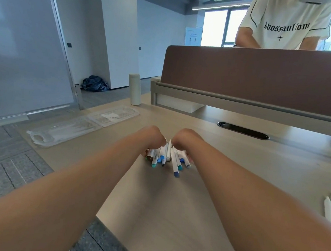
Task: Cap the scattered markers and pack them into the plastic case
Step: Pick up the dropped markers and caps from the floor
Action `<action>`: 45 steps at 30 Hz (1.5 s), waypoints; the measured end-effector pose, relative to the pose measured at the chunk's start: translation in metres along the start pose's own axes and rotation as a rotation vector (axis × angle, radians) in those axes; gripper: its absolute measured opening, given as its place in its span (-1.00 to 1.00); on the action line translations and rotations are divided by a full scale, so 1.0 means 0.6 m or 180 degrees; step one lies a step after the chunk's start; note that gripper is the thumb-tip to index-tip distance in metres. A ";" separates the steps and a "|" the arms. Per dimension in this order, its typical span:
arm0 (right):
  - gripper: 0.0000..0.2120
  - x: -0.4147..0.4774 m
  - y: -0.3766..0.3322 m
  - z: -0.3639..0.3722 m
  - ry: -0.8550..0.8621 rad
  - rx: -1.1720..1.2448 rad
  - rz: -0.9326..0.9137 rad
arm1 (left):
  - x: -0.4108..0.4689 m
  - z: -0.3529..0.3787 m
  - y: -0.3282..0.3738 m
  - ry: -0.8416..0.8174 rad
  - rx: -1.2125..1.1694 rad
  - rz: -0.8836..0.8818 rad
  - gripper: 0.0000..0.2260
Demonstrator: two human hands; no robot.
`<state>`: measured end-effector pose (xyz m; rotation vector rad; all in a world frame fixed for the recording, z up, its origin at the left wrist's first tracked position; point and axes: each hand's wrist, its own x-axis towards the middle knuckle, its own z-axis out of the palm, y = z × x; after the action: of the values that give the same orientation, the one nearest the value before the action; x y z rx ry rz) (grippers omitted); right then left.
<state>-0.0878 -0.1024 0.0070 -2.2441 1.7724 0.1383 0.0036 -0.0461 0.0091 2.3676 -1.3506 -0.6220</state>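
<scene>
Desk (173, 207) | left hand (154, 137), right hand (183, 140) over markers (165, 157) | grip hidden, cannot tell | plastic case (69, 130) left, bottle (135, 89) beyond

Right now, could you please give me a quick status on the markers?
Gripping the marker bundle on the desk: left hand and right hand. At least one tip bare. Off left, clear plastic case lies open; nothing between.

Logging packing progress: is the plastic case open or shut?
Open: the plastic case lies spread flat in two halves on the desk.

Head-worn view, forward-down, close above markers (166, 157)
</scene>
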 end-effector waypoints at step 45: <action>-0.73 -0.243 -0.634 0.898 -0.1797 0.0133 -0.1911 | -0.273 0.188 -1.129 0.0751 -0.2393 -0.2543 -0.83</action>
<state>0.2958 0.2621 -0.4132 -2.2914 0.7814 0.5344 0.3569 0.4180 -0.3891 2.1366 0.0262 -0.8222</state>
